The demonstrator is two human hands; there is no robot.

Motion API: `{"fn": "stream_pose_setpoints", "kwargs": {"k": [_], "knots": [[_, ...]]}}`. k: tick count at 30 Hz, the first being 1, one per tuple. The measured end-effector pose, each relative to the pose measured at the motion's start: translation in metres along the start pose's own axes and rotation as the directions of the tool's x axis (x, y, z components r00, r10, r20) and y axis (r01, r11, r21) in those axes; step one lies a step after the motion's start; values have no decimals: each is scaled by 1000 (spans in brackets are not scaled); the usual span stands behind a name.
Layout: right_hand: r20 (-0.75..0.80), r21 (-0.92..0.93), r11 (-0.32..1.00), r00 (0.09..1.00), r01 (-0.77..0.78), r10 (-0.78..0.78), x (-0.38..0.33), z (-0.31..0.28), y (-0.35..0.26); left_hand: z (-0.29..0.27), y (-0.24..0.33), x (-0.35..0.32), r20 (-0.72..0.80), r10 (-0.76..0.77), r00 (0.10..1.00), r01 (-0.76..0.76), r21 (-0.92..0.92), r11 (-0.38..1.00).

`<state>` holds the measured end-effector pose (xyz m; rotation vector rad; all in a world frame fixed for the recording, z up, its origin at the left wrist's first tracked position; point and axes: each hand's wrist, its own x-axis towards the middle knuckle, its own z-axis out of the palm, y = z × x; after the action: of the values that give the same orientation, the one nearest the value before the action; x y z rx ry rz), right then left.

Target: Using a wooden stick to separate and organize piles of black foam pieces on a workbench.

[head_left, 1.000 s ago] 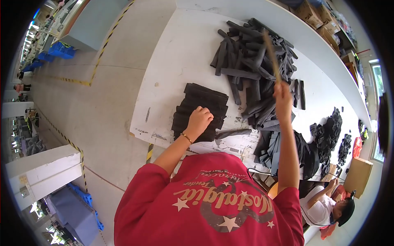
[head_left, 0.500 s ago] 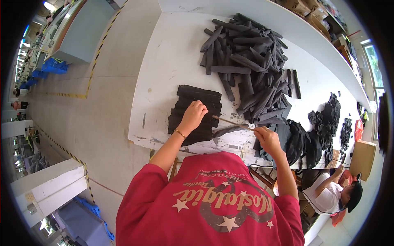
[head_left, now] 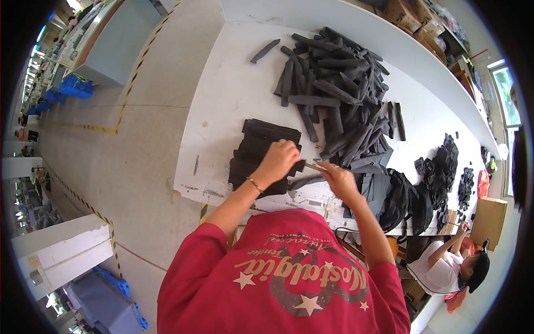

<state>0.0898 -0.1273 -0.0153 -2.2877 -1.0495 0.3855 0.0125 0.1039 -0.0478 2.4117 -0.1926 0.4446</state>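
Note:
My right hand [head_left: 338, 181] is closed round a thin brown stick [head_left: 315, 166] that points left. My left hand [head_left: 280, 160] is closed at the stick's far end, where a small dark fabric piece [head_left: 299, 166] shows by its fingers. Beneath and beside my left hand lies a stack of flat black fabric strips [head_left: 261, 133]. Just below the stick a dark grey fabric tube [head_left: 305, 181] rests on the table. Farther away is a large heap of such dark grey tubes [head_left: 339, 83]. The left fingertips are partly hidden.
A white worktable [head_left: 217, 100] has a raised back ledge [head_left: 423, 67]. Black fabric bundles [head_left: 409, 197] and smaller dark piles [head_left: 442, 164] lie to the right. A co-worker in white [head_left: 445, 264] works there, near a cardboard box [head_left: 489, 222]. Floor with striped tape [head_left: 129, 83] lies left.
My hands have come closer together, the left moving right and the right moving left along the stick. A single dark tube now shows apart from the heap at its upper left.

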Motion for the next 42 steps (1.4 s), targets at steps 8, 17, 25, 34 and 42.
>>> {"fn": "stream_pose_setpoints", "kwargs": {"k": [8,17,25,34,42], "knots": [[74,538,820,980,-195,184,3,57,-29,-9,23,-17,-18,-876,483,-103,-994,-36],[-206,288,940,947,-182,247,-3,78,-71,5,37,5,267,-900,343,-182,-922,-343],[35,312,922,973,-229,230,-69,45,-58,-11,-5,2,139,-951,276,-59,-985,-161],[207,60,944,929,-324,305,-154,-19,-53,-41,-80,-3,-61,-970,237,-246,-969,1],[-255,464,884,948,-54,191,12,15,-81,15,-36,19,409,-846,341,-404,-749,-525]]}}
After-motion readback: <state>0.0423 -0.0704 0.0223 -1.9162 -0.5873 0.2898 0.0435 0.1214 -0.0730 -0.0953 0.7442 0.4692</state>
